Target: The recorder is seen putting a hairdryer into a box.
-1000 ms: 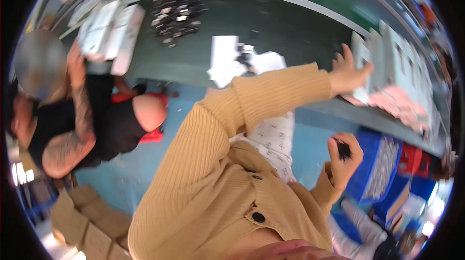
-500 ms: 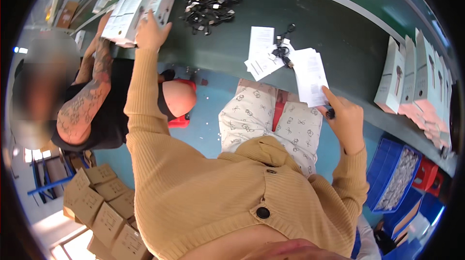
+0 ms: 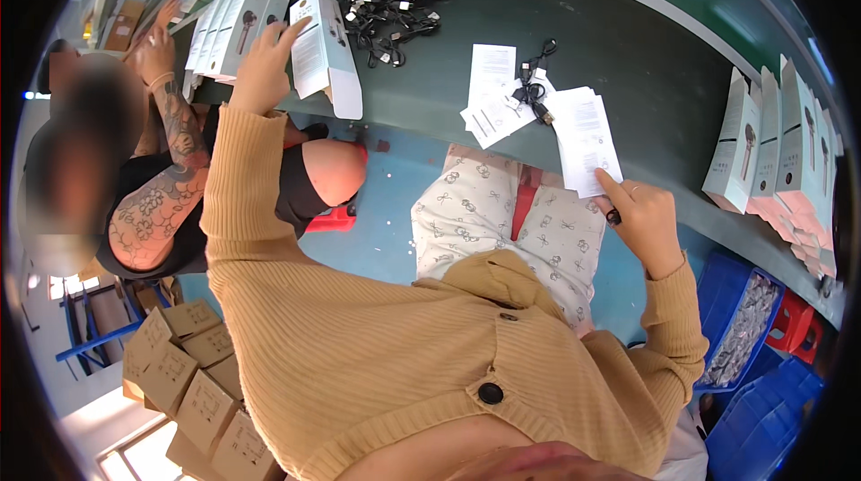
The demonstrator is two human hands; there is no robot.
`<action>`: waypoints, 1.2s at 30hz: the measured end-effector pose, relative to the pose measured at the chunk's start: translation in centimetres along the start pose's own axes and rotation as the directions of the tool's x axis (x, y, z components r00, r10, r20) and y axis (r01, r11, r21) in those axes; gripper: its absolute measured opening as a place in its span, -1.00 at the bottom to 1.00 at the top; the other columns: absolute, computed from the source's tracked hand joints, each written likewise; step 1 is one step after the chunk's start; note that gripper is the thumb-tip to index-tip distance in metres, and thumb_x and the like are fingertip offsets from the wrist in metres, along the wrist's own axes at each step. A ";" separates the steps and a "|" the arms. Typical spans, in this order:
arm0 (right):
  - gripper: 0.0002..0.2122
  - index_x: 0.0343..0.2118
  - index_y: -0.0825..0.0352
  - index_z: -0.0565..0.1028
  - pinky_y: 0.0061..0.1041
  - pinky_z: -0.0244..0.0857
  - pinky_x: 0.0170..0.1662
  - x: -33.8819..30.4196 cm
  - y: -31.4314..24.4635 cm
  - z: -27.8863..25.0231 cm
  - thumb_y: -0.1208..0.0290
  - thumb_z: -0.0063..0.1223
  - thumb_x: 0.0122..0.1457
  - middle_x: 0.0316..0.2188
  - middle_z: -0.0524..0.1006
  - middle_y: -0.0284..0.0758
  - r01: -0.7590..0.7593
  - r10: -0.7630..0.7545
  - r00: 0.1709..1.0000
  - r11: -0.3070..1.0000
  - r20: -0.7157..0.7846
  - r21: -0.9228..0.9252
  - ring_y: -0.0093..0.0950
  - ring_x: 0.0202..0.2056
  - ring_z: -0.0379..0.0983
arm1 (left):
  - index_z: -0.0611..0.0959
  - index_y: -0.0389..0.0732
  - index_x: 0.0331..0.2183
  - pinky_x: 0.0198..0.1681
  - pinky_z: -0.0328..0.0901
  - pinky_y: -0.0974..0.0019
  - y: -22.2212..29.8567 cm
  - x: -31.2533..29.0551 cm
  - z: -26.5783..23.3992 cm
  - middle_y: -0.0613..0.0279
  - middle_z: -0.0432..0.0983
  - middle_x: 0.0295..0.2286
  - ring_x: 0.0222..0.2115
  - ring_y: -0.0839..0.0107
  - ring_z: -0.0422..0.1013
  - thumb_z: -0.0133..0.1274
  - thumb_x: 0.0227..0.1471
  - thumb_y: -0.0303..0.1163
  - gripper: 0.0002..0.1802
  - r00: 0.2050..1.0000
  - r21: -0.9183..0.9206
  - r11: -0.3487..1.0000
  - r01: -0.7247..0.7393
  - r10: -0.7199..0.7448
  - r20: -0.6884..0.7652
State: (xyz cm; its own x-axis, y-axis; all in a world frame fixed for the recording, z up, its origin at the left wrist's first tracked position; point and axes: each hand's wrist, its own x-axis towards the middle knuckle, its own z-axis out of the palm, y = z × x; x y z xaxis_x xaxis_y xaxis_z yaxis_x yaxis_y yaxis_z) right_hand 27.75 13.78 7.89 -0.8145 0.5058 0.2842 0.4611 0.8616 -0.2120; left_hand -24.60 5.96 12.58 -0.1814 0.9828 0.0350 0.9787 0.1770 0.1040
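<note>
My left hand (image 3: 265, 69) has its fingers on the left side of a white carton (image 3: 317, 46), near its top. That carton is tilted, with a flap hanging loose at its near end. At the bench edge my right hand (image 3: 641, 216) pinches the near corner of a printed white leaflet (image 3: 587, 136). A small black item (image 3: 613, 216) shows by the curled fingers of this hand; its kind is unclear. Left of the leaflet, a black cable (image 3: 531, 95) lies over more printed sheets (image 3: 491, 78).
A heap of black cables (image 3: 390, 1) lies at the back. White cartons stand at left (image 3: 238, 28) and right (image 3: 785, 140) of the green bench (image 3: 628, 51). A co-worker with a tattooed arm (image 3: 184, 140) sits at left. Blue bins (image 3: 728, 302) stand lower right.
My left hand has drawn one carton rightward and nearer, away from the row. My right hand and the leaflet have shifted slightly right. The co-worker's arm has moved left.
</note>
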 end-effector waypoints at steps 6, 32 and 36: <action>-0.79 -0.37 0.23 0.53 -0.45 0.19 -0.62 0.3 0.7 -0.5 0.50 0.17 -0.17 -0.69 0.38 -0.39 0.049 -0.050 0.998 0.998 0.045 0.028 -0.44 -0.64 0.36 | 0.35 0.16 0.09 0.10 0.06 -0.12 0.5 0.6 0.9 0.20 -0.02 0.21 0.20 0.14 0.01 -0.03 -0.25 -0.69 -0.18 0.923 0.593 0.734 -0.331 0.383 0.042; -0.87 -0.44 0.42 0.54 -0.51 0.27 -0.45 3.1 -0.2 -4.2 0.45 0.13 -0.02 -0.59 0.50 -0.19 -0.458 0.292 0.840 0.834 0.457 0.309 -0.36 -0.57 0.42 | 0.47 -0.31 -0.14 -0.21 0.31 0.36 19.1 -8.5 2.6 0.21 0.49 -0.26 -0.27 0.42 0.40 0.43 -0.45 -0.29 -0.24 0.936 -0.906 0.237 -0.351 0.100 -0.336; -0.87 -0.43 0.46 0.52 -0.56 0.24 -0.47 3.0 -0.1 -4.0 0.49 0.10 -0.02 -0.63 0.47 -0.22 -0.495 0.317 0.835 0.791 0.450 0.361 -0.51 -0.60 0.36 | 0.53 -0.33 -0.21 -0.22 0.32 0.37 19.1 -9.6 1.4 0.16 0.54 -0.31 -0.33 0.44 0.44 0.46 -0.53 -0.27 -0.27 0.958 -0.929 0.262 -0.262 0.187 -0.217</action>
State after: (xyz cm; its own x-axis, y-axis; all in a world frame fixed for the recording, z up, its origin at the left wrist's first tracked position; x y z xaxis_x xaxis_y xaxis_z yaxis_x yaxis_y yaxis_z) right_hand 26.66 15.38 12.48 -0.6922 0.6766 -0.2511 0.6406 0.4158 -0.6456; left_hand -4.06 -0.02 12.87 -0.0116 0.9632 0.2687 0.2144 -0.2600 0.9415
